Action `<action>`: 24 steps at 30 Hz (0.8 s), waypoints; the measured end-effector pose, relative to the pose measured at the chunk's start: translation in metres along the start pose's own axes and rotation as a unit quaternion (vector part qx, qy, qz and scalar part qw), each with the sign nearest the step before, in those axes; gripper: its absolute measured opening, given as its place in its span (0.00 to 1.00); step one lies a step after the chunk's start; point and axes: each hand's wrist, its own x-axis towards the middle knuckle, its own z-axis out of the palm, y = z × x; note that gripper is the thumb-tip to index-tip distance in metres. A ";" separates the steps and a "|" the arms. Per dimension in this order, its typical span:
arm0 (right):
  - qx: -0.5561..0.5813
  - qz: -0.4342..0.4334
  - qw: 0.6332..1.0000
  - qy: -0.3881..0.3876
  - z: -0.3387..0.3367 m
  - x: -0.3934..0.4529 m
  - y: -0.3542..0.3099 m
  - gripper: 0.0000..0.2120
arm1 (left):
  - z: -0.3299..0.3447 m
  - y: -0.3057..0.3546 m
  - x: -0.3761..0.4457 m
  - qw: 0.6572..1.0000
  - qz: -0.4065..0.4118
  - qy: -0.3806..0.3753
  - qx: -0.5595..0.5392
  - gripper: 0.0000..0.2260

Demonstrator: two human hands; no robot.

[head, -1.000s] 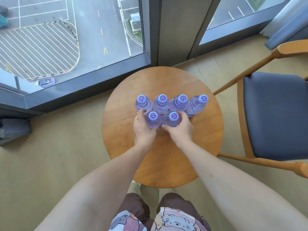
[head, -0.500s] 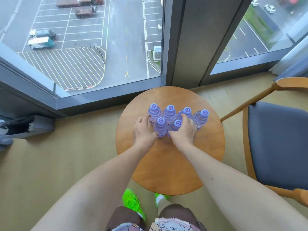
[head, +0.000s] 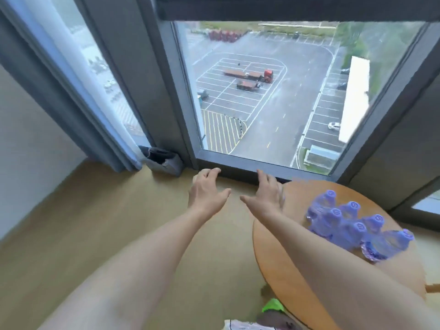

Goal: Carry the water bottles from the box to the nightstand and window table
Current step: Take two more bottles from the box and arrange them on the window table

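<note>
Now | both grips slack, holding nothing | water bottles clustered on window table

There is one camera, up on the person's head. It looks forward and down at the window. The round table sits near, low and right of the window.
</note>
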 end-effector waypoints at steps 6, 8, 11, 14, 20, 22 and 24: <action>-0.046 -0.171 0.980 -0.090 0.086 -0.092 -0.142 0.45 | -0.131 -0.141 -0.090 0.984 -0.102 0.092 0.117 0.30; -0.055 -0.228 0.965 -0.119 0.117 -0.129 -0.187 0.45 | -0.170 -0.184 -0.131 0.973 -0.154 0.118 0.127 0.30; -0.058 -0.318 0.933 -0.158 0.163 -0.192 -0.249 0.44 | -0.219 -0.245 -0.202 0.951 -0.227 0.156 0.138 0.30; -0.061 -0.397 0.892 -0.206 0.208 -0.263 -0.301 0.45 | -0.261 -0.295 -0.279 0.921 -0.304 0.193 0.147 0.30; -0.085 -0.540 0.789 -0.279 0.281 -0.404 -0.381 0.46 | -0.325 -0.370 -0.428 0.839 -0.456 0.263 0.137 0.31; -0.091 -0.583 0.749 -0.301 0.303 -0.450 -0.404 0.46 | -0.338 -0.389 -0.474 0.807 -0.496 0.289 0.138 0.30; -0.093 -0.622 0.707 -0.322 0.326 -0.495 -0.427 0.46 | -0.350 -0.407 -0.517 0.772 -0.540 0.307 0.134 0.28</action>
